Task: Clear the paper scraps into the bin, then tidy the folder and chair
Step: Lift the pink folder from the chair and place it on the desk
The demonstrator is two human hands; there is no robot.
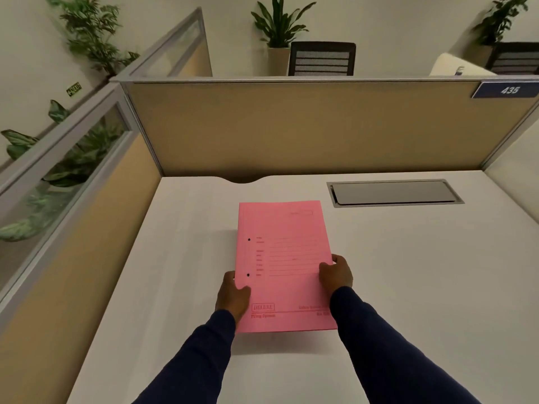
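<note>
Now we hold the pink folder [284, 266] with both hands over the middle of the white desk [408, 272]. Our left hand [233, 295] grips its left edge near the two punched holes, thumb on the cover. Our right hand [335, 274] grips the right edge, thumb on top. The folder is closed, its printed cover up, near edge lifted above the desk. A grey cable hatch [395, 192] lies beyond, to the right.

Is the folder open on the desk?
No, the pink folder is closed, front cover up, gripped at its side edges by the left hand and right hand.
</note>
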